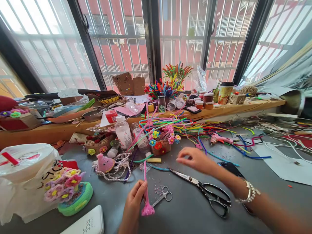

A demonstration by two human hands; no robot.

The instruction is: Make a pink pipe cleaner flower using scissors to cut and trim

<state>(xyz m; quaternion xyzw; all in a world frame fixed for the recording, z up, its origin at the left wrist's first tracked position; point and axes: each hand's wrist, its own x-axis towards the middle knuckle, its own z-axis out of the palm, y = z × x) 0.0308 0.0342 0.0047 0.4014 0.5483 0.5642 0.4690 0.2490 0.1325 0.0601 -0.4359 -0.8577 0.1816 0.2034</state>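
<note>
My left hand (136, 199) is closed around the stem of a pink fuzzy pipe-cleaner flower (147, 208). The stem stands up above my fingers and the ruffled head hangs below them. Small scissors (163, 197) lie beside the flower head, near some tiny scraps (158, 190). My right hand (195, 160) is raised over the table, fingers curled and tips together in a ring, with nothing visible in them; a pearl bracelet (249, 195) circles the wrist. Large black-handled scissors (203, 188) lie below it with blades closed. A phone (231, 170) is partly hidden behind my right forearm.
Many pipe cleaners (192, 127) spread across the back of the table. A pink glue gun (220, 139), bottles (123, 133), a flower box (161, 147) and bead strings (119, 167) stand around. At left are a plastic bag (21, 182), a green flower piece (78, 198) and a power bank (87, 222).
</note>
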